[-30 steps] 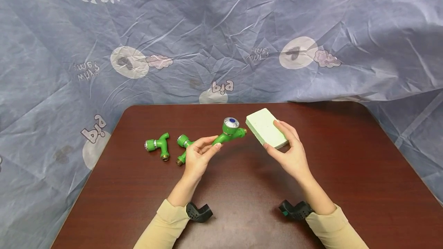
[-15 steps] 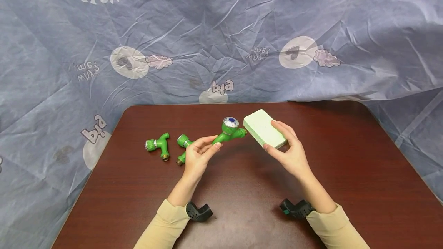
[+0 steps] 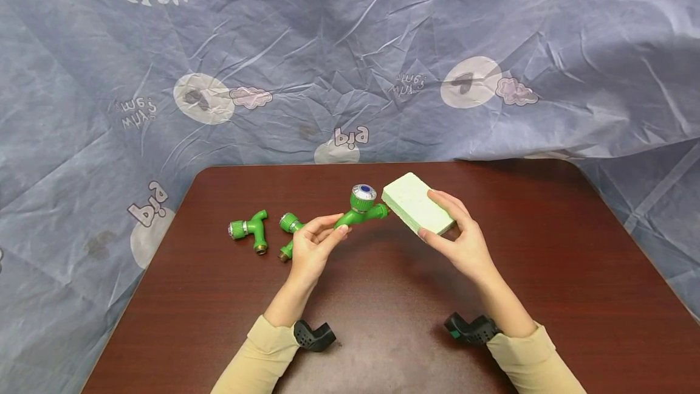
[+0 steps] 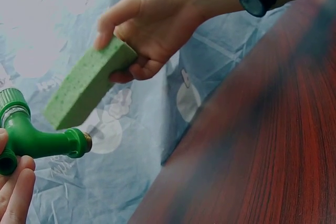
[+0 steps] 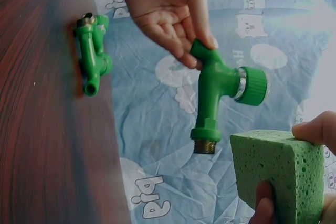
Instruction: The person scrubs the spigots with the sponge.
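My left hand (image 3: 314,248) pinches a green tap (image 3: 358,214) by its spout end, holding it above the table. The tap's ribbed knob with a silver and blue cap points up, and its brass-threaded end points right. In my right hand (image 3: 462,242) is a pale green sponge (image 3: 415,202), gripped by its near right side between thumb and fingers. The sponge's left corner is close to the threaded end in the head view. In the right wrist view a gap shows between the sponge (image 5: 268,166) and the tap (image 5: 210,93).
Two more green taps lie on the brown table (image 3: 383,333) to the left: one whole tap (image 3: 251,230), and another tap (image 3: 287,224) partly hidden behind my left hand. A blue printed cloth (image 3: 350,65) hangs behind the table. Each wrist wears a black camera mount (image 3: 314,336).
My right hand has brought the sponge slightly left, nearer the tap's threaded end. The left hand and its tap have barely moved.
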